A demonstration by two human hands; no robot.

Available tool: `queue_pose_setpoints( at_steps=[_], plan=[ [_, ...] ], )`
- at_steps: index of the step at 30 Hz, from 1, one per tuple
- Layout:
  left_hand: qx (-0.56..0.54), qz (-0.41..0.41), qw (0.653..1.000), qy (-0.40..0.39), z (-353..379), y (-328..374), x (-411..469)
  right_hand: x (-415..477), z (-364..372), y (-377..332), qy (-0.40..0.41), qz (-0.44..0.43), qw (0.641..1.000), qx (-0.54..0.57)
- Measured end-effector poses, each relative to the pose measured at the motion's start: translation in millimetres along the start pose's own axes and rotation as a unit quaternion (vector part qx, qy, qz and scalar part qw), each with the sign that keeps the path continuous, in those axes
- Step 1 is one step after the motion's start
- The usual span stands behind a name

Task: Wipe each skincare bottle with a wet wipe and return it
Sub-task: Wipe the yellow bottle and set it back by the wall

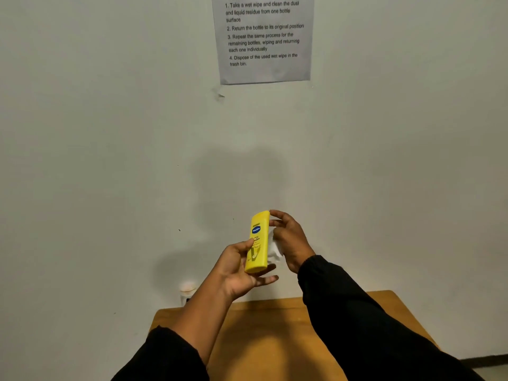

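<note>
A yellow lotion bottle [257,241] with a blue oval logo is held upright in the air above the table. My left hand [238,270] grips its lower end, thumb on the front. My right hand [288,240] holds a white wet wipe [275,250] against the bottle's right side, fingertips touching the top edge. Most of the wipe is hidden behind the bottle and my palm.
A small wooden table [275,339] stands against a pale wall below my arms. A white jar with a light lid [187,291] sits at the table's back left corner. A printed instruction sheet [264,37] is taped high on the wall.
</note>
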State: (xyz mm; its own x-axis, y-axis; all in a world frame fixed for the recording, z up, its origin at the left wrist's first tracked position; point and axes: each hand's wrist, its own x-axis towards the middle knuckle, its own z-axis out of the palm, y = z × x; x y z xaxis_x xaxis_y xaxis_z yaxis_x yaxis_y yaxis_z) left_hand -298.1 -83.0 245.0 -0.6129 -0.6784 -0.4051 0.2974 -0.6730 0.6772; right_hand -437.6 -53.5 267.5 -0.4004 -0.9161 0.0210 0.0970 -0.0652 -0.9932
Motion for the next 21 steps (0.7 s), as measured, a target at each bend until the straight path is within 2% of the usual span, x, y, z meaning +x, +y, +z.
queue_pose_setpoints(
  at_steps=[2, 5, 7, 9, 11, 14, 21],
  plan=[
    [-0.007, 0.032, 0.999, 0.004, 7, 2, -5, -5, -2, -1, -0.015, -0.006, 0.999, -0.039],
    [0.007, 0.143, 0.989, 0.046, 13, 8, -9, -11, -5, -1, -0.029, 0.005, 0.995, -0.097],
    [0.051, 0.217, 0.972, 0.067, 15, 11, -12, -14, -4, 0, -0.044, 0.026, 0.991, -0.120],
    [0.110, 0.258, 0.957, 0.075, 16, 12, -16, -16, -2, -1, -0.071, 0.074, 0.990, -0.099],
    [0.154, 0.283, 0.944, 0.073, 16, 12, -19, -20, -1, -5, -0.096, 0.130, 0.985, -0.060],
    [0.204, 0.300, 0.929, 0.071, 14, 9, -23, -24, -8, -5, -0.084, 0.189, 0.978, 0.015],
    [0.283, 0.302, 0.906, 0.085, 7, -3, -27, -23, -19, -1, -0.040, 0.157, 0.986, 0.041]
  ],
)
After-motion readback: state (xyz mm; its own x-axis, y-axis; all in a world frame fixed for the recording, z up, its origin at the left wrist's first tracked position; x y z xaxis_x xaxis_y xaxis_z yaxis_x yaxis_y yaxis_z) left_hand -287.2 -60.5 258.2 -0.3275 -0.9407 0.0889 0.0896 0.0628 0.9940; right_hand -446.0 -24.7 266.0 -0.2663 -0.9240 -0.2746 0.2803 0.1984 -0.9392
